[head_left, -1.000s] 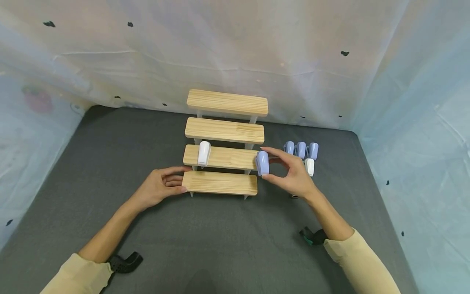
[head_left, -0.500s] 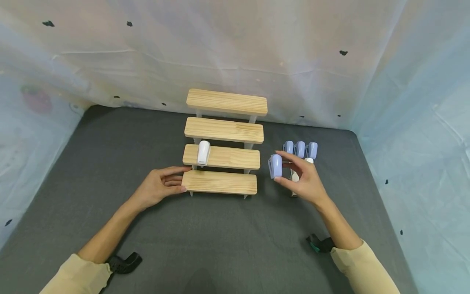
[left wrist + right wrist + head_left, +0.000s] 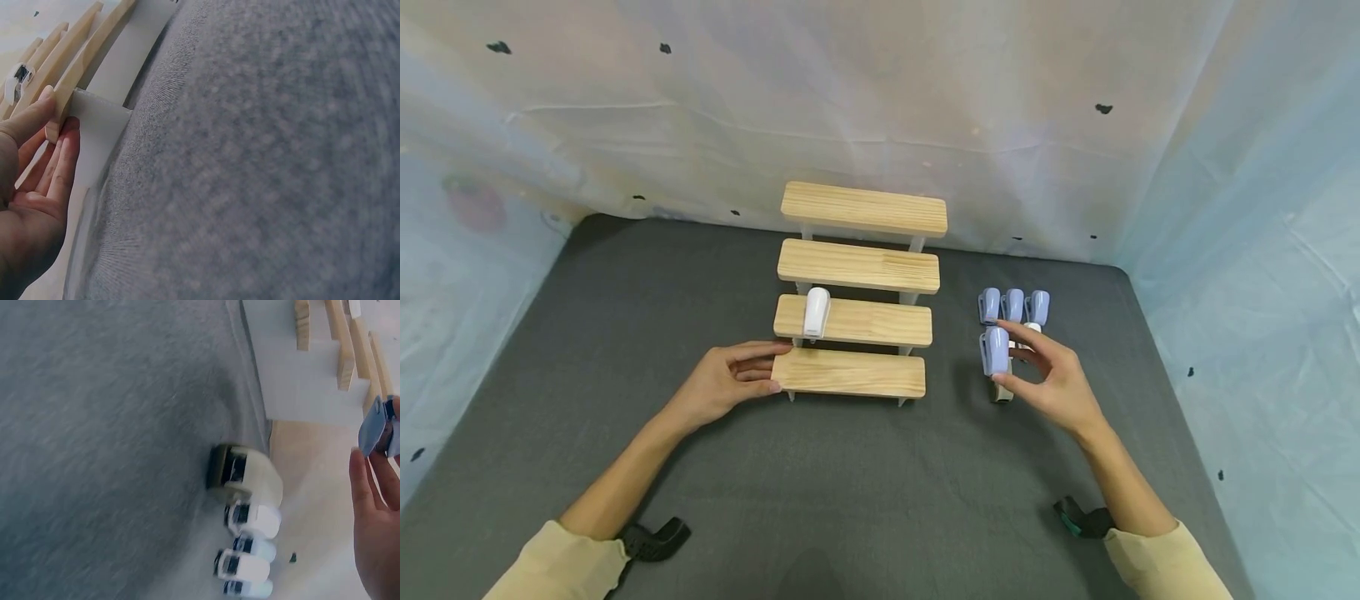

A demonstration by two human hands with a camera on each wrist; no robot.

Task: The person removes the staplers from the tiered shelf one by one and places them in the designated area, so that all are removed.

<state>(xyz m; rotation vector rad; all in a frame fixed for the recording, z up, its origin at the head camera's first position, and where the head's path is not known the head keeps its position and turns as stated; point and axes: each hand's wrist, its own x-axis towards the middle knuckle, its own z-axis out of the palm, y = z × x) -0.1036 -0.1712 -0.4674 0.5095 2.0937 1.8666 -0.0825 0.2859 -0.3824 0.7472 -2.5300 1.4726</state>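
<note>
A four-step wooden display shelf (image 3: 850, 372) stands mid-table. My left hand (image 3: 722, 383) grips the left end of its lowest board, thumb on top (image 3: 45, 103) and fingers underneath. My right hand (image 3: 1052, 379), right of the shelf, pinches a small lavender stapler (image 3: 997, 350) between thumb and fingertips. The same stapler (image 3: 375, 428) shows its flat side at the right edge of the right wrist view. A white stapler (image 3: 816, 312) sits at the left of the second-lowest board. Behind the right hand, several lavender staplers (image 3: 1012, 305) stand in a row, with white ones partly hidden.
A beige, dark-ended item (image 3: 1002, 393) stands below the held stapler, partly covered by it. Printed cloth (image 3: 865, 100) hangs behind and at both sides of the dark grey table (image 3: 850, 475). A black wrist mount (image 3: 658, 537) is on each forearm.
My right hand has moved right, carrying the lavender stapler from the shelf's right end to the front of the stapler group. My left hand and the shelf have stayed still.
</note>
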